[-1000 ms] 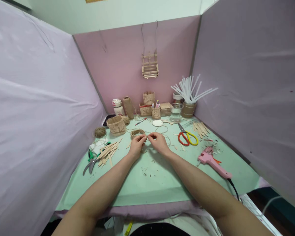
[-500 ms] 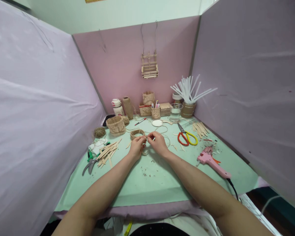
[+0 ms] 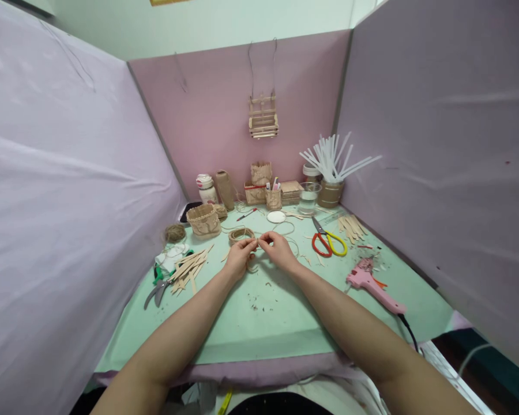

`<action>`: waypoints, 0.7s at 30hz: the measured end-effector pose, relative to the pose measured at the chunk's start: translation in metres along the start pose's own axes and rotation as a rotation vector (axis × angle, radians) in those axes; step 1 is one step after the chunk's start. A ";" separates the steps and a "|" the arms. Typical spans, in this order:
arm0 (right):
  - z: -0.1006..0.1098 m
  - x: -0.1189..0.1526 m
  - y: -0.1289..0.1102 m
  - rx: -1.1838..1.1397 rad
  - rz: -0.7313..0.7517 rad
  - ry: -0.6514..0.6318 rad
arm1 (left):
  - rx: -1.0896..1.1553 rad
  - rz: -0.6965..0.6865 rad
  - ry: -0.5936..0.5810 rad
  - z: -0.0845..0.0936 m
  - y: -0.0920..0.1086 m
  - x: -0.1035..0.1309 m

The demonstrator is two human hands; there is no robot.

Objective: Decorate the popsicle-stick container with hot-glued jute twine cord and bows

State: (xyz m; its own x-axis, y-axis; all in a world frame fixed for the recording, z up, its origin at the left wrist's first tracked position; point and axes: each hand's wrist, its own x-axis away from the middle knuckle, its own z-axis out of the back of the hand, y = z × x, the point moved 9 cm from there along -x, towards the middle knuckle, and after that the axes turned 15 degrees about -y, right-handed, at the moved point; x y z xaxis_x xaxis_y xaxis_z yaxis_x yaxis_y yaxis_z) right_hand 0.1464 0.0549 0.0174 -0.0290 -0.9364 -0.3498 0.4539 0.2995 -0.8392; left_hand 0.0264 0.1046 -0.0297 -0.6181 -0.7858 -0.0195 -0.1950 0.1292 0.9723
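My left hand [image 3: 241, 257] and my right hand [image 3: 277, 252] meet fingertip to fingertip over the middle of the table, both closed in a pinch. Between them is a thin strand of twine [image 3: 258, 240], mostly covered by the fingers. A small pale curl [image 3: 252, 268] shows just below my left fingers. Right behind my left hand lies a coiled brown ring [image 3: 241, 234]. Loose twine [image 3: 297, 248] loops across the green cloth beside my right hand.
Left are wooden sticks [image 3: 190, 270], green-handled pruning shears [image 3: 158, 293] and a woven-looking basket [image 3: 204, 222]. Right are red-and-yellow scissors [image 3: 330, 242] and a pink glue gun [image 3: 376, 288] with its cable. A water bowl [image 3: 308, 199] and a pot of white glue sticks [image 3: 331, 193] stand behind.
Both hands stay together in nearly the same spot, with only slight finger movement. The pale curl under my left hand has shifted slightly left.
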 end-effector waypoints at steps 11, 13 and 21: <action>0.003 -0.001 0.016 -0.025 -0.102 0.062 | -0.435 -0.066 -0.087 -0.018 0.021 0.006; 0.004 -0.002 0.024 -0.033 -0.144 0.096 | -0.491 -0.075 -0.111 -0.022 0.024 0.008; 0.006 -0.004 0.032 -0.139 -0.181 0.122 | -0.559 -0.096 -0.120 -0.027 0.029 0.010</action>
State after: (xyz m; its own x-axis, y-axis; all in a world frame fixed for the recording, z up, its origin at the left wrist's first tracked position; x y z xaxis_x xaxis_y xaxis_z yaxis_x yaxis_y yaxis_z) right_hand 0.1663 0.0670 -0.0060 -0.2092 -0.9506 -0.2293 0.3050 0.1593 -0.9389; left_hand 0.0354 0.0841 0.0043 -0.7060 -0.7000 -0.1078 0.1579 -0.3039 0.9395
